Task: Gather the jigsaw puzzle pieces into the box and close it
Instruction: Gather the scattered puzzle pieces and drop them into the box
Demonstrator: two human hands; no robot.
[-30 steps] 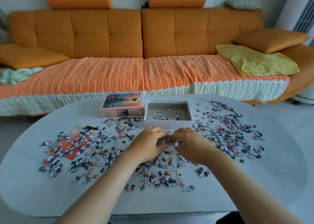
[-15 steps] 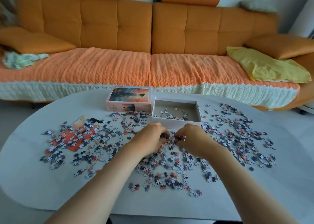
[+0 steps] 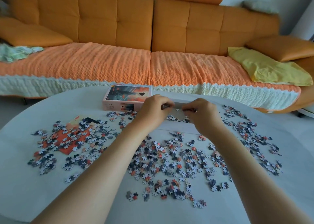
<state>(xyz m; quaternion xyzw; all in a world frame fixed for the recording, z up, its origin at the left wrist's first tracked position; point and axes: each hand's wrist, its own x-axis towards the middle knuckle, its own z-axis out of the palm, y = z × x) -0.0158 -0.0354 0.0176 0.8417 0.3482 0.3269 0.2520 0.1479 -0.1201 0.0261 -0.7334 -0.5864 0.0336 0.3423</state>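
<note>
Loose jigsaw pieces [image 3: 169, 157] in dark, white and orange cover much of the white oval table [image 3: 25, 189]. The open white box [image 3: 178, 127] stands at the table's far middle, with a few pieces inside; my hands hide most of it. Its picture lid [image 3: 125, 96] lies just to its left. My left hand [image 3: 153, 111] and my right hand [image 3: 202, 115] hover over the box, each closed on a small bunch of pieces. One piece [image 3: 177, 109] is in the air between them.
An orange reference sheet [image 3: 68, 138] lies under pieces at the table's left. Behind the table runs an orange sofa [image 3: 153, 36] with a woven cover, a yellow cloth [image 3: 268, 69] at the right and cushions at both ends.
Both hands closed on pieces in front of the box, then lifted and moved away from me until they were over the box. The camera tilted and shifted with them.
</note>
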